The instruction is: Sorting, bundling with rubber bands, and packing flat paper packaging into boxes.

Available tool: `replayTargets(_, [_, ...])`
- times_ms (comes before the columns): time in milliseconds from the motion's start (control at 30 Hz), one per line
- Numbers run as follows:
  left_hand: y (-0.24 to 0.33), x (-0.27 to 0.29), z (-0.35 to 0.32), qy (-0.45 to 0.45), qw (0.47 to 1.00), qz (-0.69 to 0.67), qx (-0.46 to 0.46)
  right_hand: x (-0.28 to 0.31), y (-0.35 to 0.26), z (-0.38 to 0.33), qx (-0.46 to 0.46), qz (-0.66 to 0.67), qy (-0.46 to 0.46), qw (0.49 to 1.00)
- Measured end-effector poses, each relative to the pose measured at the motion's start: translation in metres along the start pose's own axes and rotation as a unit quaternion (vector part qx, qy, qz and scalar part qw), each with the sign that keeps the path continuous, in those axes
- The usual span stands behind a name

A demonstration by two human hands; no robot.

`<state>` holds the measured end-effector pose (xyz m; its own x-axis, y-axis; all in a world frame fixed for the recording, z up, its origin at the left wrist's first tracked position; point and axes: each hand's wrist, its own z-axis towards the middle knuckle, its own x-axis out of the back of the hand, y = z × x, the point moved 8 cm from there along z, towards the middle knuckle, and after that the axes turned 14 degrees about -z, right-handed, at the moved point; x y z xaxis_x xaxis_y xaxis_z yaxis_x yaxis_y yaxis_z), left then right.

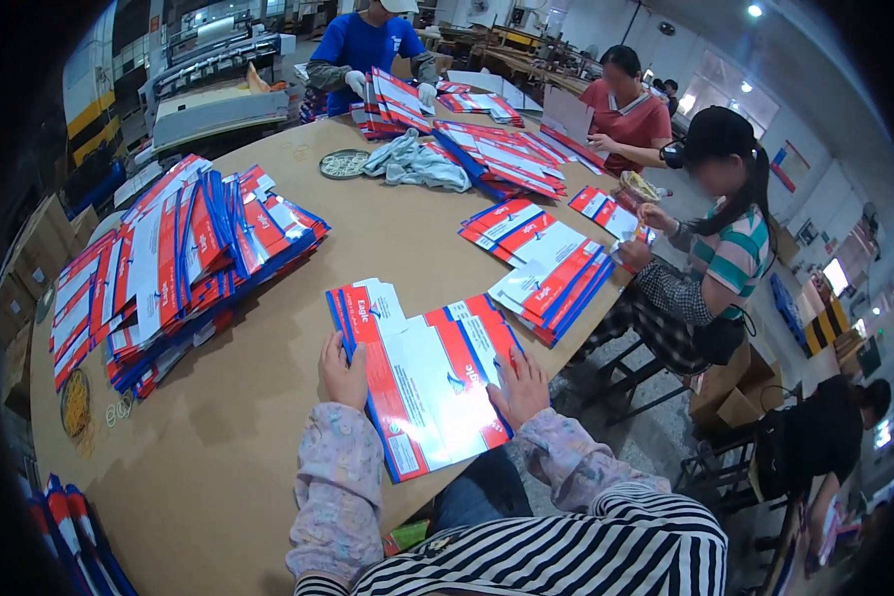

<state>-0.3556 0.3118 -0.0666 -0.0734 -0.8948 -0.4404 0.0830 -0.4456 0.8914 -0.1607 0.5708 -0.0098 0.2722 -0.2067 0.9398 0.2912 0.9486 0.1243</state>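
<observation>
The flat card stack (pixel 427 382) lay at the near table (pixel 268 417) edge. It looked light, thin and a little slippery, best held at its two long sides. The left hand (pixel 343 372) and right hand (pixel 520 387) rested open there, gripping nothing. A bigger pile (pixel 169 268) lay far left.

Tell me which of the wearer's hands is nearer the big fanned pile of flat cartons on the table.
Left. The left hand rests on the near flat carton's left edge, the side toward the fanned pile. The right hand lies on its right edge, farther from the pile.
</observation>
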Motion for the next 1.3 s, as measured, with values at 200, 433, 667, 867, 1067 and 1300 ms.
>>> replayTargets(200, [0.003,0.002,-0.002,0.011,0.997,-0.068,0.03,-0.002,0.0,0.008,0.008,-0.017,-0.046,0.999])
replayTargets(433, [0.017,0.004,-0.008,0.075,0.977,-0.177,0.098,-0.005,-0.004,0.014,0.025,-0.026,-0.057,0.998])
replayTargets(667, [0.058,-0.014,-0.013,0.007,0.991,0.101,-0.093,-0.005,-0.007,0.016,0.04,-0.016,-0.064,0.997])
replayTargets(867, [0.033,0.012,-0.005,0.091,0.988,-0.126,0.025,-0.005,-0.007,0.016,0.038,-0.032,-0.08,0.996])
replayTargets(1067, [0.014,0.013,-0.003,0.083,0.941,-0.292,0.15,-0.006,-0.007,0.016,0.038,-0.039,-0.072,0.996])
replayTargets(1300, [0.031,-0.014,-0.01,-0.036,0.999,0.014,0.025,-0.002,-0.012,0.02,0.048,-0.022,-0.072,0.996])
